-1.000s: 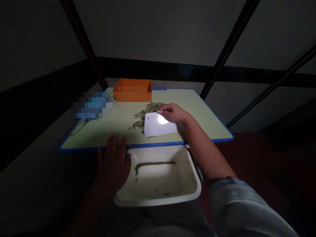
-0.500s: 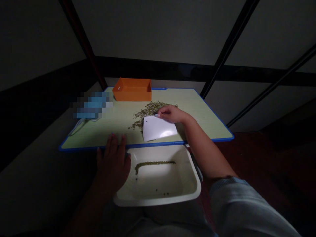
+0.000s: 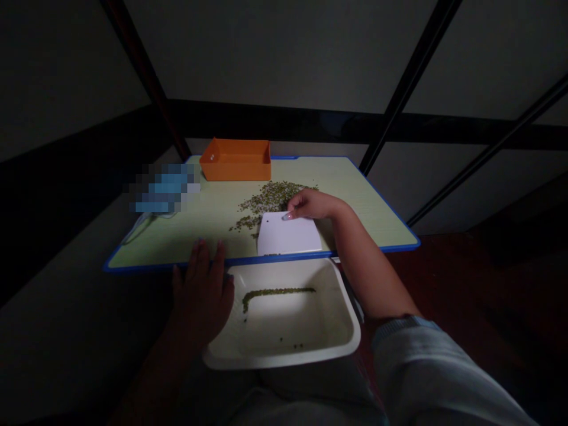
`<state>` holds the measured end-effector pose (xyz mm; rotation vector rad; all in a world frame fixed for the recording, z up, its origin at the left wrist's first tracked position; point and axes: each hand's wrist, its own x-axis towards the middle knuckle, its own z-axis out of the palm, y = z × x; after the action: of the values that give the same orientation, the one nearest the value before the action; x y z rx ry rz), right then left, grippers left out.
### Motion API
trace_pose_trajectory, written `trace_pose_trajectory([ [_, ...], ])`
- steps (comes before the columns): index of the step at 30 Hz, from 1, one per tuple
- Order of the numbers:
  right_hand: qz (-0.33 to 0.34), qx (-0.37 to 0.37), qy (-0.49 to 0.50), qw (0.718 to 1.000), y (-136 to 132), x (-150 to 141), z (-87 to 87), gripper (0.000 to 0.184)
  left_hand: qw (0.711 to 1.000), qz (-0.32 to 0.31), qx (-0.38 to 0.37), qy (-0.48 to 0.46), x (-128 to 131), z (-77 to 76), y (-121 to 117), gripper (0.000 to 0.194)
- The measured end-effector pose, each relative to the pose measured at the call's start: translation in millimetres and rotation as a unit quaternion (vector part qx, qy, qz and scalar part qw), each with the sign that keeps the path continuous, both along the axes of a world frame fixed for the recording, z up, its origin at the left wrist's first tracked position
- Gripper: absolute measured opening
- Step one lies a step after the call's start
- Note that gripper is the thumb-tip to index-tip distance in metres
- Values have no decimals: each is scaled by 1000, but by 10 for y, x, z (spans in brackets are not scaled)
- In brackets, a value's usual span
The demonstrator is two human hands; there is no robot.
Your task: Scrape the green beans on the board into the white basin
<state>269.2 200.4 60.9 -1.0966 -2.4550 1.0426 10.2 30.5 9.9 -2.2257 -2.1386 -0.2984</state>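
One scraper (image 3: 289, 235), long axis crosswise, straight edge toward tub (image 3: 284, 360), pinched in right hand (image 3: 314, 205), left hand (image 3: 203, 299) outspread.

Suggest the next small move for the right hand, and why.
I'd probably have the right hand draw the white scraper slightly nearer, past the blue edge of the table. The scraper's near side sits about at that edge, a few seeds show there, and the tub, with seeds inside, stands just this side of it.
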Motion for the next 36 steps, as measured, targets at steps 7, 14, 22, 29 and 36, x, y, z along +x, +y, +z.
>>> trace_pose_trajectory([
  [7, 16, -3, 4, 1000, -2, 5, -6, 34, 1000, -6, 18, 3, -6, -24, -8, 57],
  [14, 40, -9, 21, 999, -10, -3, -2, 36, 1000, 3, 9, -1, -11, -15, 6, 57],
  [22, 9, -6, 117, 993, -26, -10, 20, 39, 1000, -10, 21, 11, -17, -17, -11, 57],
  [29, -100, 84, 185, 974, 14, 1, 22, 43, 999, -10, 30, 4, -24, -48, 4, 57],
  [36, -92, 82, 169, 978, 27, 4, -2, 42, 1000, -3, 17, 2, -10, -24, 4, 57],
])
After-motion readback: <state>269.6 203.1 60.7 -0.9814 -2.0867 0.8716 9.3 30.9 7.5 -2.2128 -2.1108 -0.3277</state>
